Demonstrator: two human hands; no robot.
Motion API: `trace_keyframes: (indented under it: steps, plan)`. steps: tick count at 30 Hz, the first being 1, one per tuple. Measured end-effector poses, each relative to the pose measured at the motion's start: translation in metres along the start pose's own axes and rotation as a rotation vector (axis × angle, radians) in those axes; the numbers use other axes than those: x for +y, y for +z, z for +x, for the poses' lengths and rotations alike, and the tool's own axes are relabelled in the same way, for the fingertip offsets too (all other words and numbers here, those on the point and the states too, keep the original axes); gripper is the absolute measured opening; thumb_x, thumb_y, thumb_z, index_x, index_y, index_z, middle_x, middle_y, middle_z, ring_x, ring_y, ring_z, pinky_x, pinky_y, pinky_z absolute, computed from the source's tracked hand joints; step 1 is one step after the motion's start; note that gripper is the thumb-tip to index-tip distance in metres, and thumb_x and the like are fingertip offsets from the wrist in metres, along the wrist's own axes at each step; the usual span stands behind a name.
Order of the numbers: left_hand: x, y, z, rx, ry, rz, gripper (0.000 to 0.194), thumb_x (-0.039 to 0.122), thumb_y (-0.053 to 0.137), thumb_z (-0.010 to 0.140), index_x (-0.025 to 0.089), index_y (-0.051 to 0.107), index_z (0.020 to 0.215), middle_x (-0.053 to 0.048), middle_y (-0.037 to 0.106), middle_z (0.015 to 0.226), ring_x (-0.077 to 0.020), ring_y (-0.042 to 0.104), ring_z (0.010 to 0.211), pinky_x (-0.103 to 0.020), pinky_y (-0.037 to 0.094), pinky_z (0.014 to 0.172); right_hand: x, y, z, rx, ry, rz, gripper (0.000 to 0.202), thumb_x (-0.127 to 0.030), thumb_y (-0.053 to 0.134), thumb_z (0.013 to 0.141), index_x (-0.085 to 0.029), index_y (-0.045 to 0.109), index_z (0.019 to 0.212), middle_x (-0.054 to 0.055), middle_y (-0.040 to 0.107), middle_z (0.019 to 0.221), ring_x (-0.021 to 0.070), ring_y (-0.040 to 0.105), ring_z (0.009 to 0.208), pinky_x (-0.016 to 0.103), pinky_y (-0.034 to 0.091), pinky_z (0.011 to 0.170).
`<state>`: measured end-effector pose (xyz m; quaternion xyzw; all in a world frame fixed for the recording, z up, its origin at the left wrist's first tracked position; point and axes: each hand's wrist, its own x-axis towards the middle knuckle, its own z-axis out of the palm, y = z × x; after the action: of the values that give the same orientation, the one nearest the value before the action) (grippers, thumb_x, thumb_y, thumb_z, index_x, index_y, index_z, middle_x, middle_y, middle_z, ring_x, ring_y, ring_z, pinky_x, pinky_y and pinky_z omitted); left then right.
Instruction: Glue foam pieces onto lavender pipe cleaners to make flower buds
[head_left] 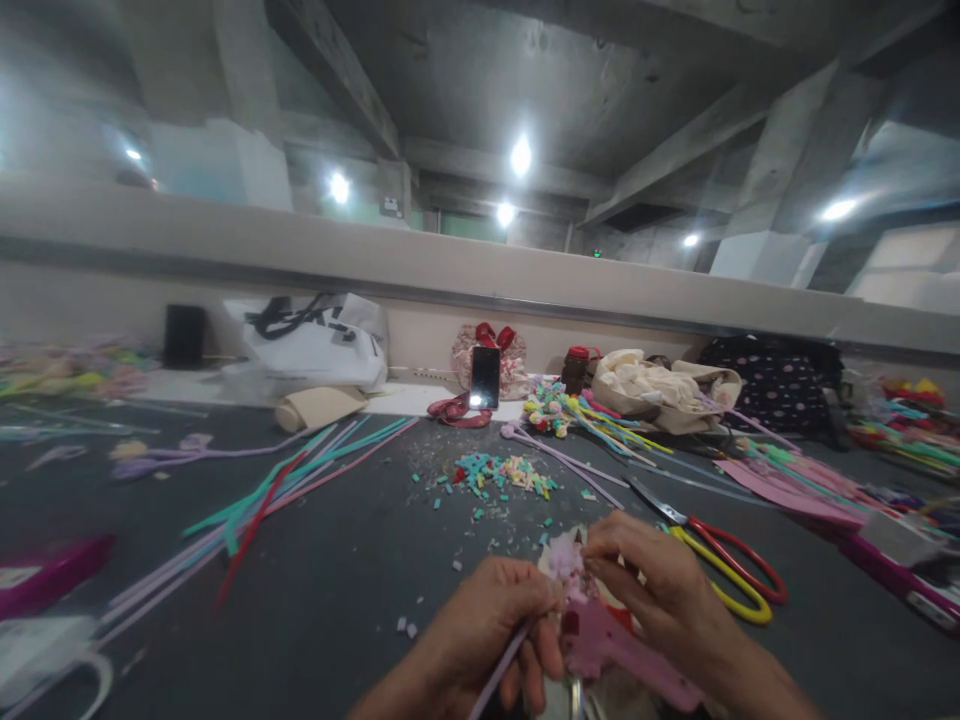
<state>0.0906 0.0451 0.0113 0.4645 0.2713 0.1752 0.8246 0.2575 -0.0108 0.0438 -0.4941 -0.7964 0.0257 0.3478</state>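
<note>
My left hand [510,620] is closed in a pinch around a thin lilac stem [501,668], which runs down toward the lower edge. Close beside it, my right hand [660,570] has its thumb and fingers drawn together at a fluffy pale lilac piece [568,558]. What sits between those fingertips is too small to make out. Between and below both hands lies a pink tool [615,645] shaped like a glue gun, partly covered by the right hand. Scissors [712,555] with red and yellow handles rest right of my right hand.
Small cut pieces [499,475] in teal, yellow and red lie scattered ahead. A phone [485,378] leans upright behind them. Long coloured stems [262,500] spread on the left, pink strips [787,490] on the right. A white bag [315,345] and beige cloth [645,380] stand along the wall.
</note>
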Motion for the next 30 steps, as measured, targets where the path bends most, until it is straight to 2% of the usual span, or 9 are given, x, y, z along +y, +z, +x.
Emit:
trace_keyframes:
  steps: [4, 9, 16, 23, 30]
  plan:
    - [0.0006, 0.0025, -0.0013, -0.008, -0.032, 0.083, 0.033, 0.026, 0.046, 0.068, 0.011, 0.053, 0.040, 0.000, 0.052, 0.032, -0.0057, 0.044, 0.023, -0.011, 0.021, 0.019, 0.0038, -0.0011, 0.0010, -0.065, -0.080, -0.097, 0.013, -0.016, 0.045, 0.082, -0.019, 0.057, 0.078, 0.002, 0.060, 0.074, 0.0123, 0.055, 0.068, 0.022, 0.042, 0.062]
    - [0.0021, 0.0068, -0.0021, -0.014, -0.026, 0.140, 0.039, 0.027, 0.045, 0.068, 0.012, 0.048, 0.032, 0.001, 0.048, 0.029, -0.0044, 0.042, 0.021, -0.010, 0.019, 0.019, 0.0041, -0.0001, 0.0019, -0.106, -0.108, -0.190, 0.016, -0.016, 0.044, 0.083, -0.019, 0.059, 0.079, 0.004, 0.060, 0.081, 0.0128, 0.055, 0.073, 0.023, 0.042, 0.063]
    - [0.0018, 0.0062, -0.0013, -0.033, -0.021, 0.191, 0.039, 0.033, 0.047, 0.068, 0.014, 0.048, 0.033, 0.001, 0.048, 0.028, -0.0056, 0.042, 0.021, -0.012, 0.021, 0.019, 0.0037, 0.0018, 0.0004, -0.090, -0.161, -0.283, 0.018, -0.013, 0.042, 0.082, -0.018, 0.058, 0.075, 0.004, 0.059, 0.079, 0.0135, 0.053, 0.070, 0.024, 0.040, 0.060]
    - [-0.0013, 0.0045, 0.0014, -0.035, -0.021, 0.212, 0.034, 0.023, 0.043, 0.067, 0.014, 0.048, 0.035, 0.002, 0.049, 0.029, -0.0051, 0.042, 0.021, -0.011, 0.022, 0.019, 0.0014, 0.0029, -0.0027, -0.074, -0.172, -0.378, 0.020, -0.010, 0.042, 0.081, -0.018, 0.059, 0.072, 0.004, 0.059, 0.078, 0.0132, 0.052, 0.068, 0.024, 0.038, 0.059]
    - [-0.0011, 0.0049, 0.0010, -0.007, -0.004, 0.234, 0.032, 0.026, 0.045, 0.068, 0.015, 0.048, 0.038, 0.003, 0.049, 0.029, -0.0053, 0.041, 0.021, -0.012, 0.021, 0.019, 0.0008, 0.0075, -0.0063, -0.037, -0.196, -0.401, 0.021, -0.013, 0.042, 0.082, -0.019, 0.059, 0.073, 0.004, 0.061, 0.076, 0.0137, 0.053, 0.066, 0.025, 0.037, 0.058]
